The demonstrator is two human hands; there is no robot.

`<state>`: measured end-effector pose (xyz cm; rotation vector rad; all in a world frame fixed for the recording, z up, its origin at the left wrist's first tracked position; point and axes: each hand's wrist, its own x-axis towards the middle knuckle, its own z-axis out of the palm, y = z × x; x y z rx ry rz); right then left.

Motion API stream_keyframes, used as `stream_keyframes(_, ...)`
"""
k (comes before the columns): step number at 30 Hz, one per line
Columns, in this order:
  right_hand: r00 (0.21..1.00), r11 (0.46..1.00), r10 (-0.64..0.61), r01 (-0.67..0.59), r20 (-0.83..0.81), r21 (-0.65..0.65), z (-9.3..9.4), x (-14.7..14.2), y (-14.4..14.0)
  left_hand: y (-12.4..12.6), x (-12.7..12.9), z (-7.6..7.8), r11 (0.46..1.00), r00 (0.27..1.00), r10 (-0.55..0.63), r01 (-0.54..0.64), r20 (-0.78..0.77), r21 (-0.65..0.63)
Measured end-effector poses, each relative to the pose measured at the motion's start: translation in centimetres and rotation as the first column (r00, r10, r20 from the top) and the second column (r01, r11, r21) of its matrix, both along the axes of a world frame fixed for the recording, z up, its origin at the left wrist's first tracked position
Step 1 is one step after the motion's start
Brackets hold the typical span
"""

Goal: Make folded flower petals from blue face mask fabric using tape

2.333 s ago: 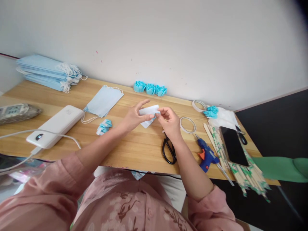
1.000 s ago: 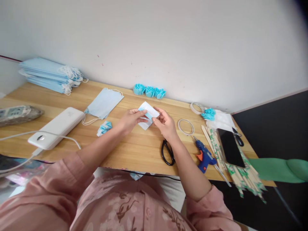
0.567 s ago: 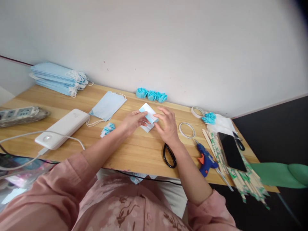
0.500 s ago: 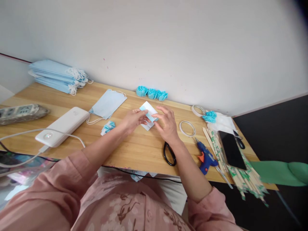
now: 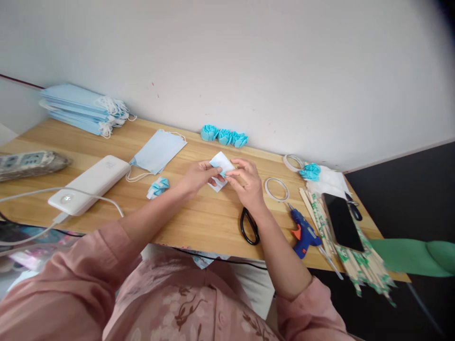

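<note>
Between my hands is a small piece of blue-and-white mask fabric [image 5: 221,161], partly folded, raised over the wooden table. My left hand [image 5: 202,176] pinches its left side between thumb and fingers. At its right edge, my right hand [image 5: 248,182] pinches with thumb and index finger. Black scissor handles [image 5: 249,226] show below my right wrist; the rest of the scissors is hidden under my arm. Left of my left hand lies a folded blue-and-white fabric piece [image 5: 158,188]. Three blue fabric flowers [image 5: 224,137] sit in a row beyond my hands.
A stack of masks [image 5: 83,110], a loose mask [image 5: 159,150] and a white power bank [image 5: 88,184] occupy the left. To the right are tape rolls [image 5: 277,189], a blue glue gun [image 5: 302,229], wrapped chopsticks [image 5: 366,270] and a phone [image 5: 343,221]. A wall stands behind the table.
The fabric piece has turned slightly in my hands, its white upper part folding over toward the right. Both hands keep hold of it in nearly the same place.
</note>
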<state>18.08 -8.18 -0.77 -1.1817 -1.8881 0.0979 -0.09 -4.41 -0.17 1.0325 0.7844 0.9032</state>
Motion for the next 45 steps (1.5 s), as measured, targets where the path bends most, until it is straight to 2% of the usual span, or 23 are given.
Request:
stream_keyframes(3,0.992,0.995,-0.024,0.011,-0.124,-0.104,-0.21,-0.04,-0.14,-0.08,0.08,0.15,0.999,0.999,-0.036,0.037,-0.018,0.04)
stream_keyframes(7,0.974,0.987,-0.035,-0.001,-0.224,-0.161,-0.21,-0.13,-0.36,-0.14,0.16,0.31,0.995,0.997,-0.073,0.074,-0.016,0.067)
stream_keyframes(22,0.941,0.964,-0.166,0.093,-0.295,-0.248,-0.08,-0.56,-0.33,-0.31,0.16,0.28,0.99,0.993,-0.088,0.096,-0.077,0.106)
stream_keyframes(33,0.937,0.964,-0.158,0.077,-0.312,-0.255,-0.09,-0.65,-0.41,-0.21,0.47,0.15,0.985,0.991,-0.079,0.095,-0.111,0.145)
stream_keyframes(39,0.912,0.959,-0.134,0.02,-0.387,-0.284,-0.29,-0.75,-0.22,-0.42,0.62,0.54,0.978,0.982,0.026,0.015,-0.187,0.21)
stream_keyframes(45,0.878,0.925,-0.046,-0.144,-0.477,-0.353,-0.28,-0.94,-0.21,-0.58,0.4,0.91,0.96,0.976,0.14,-0.092,-0.169,0.264)
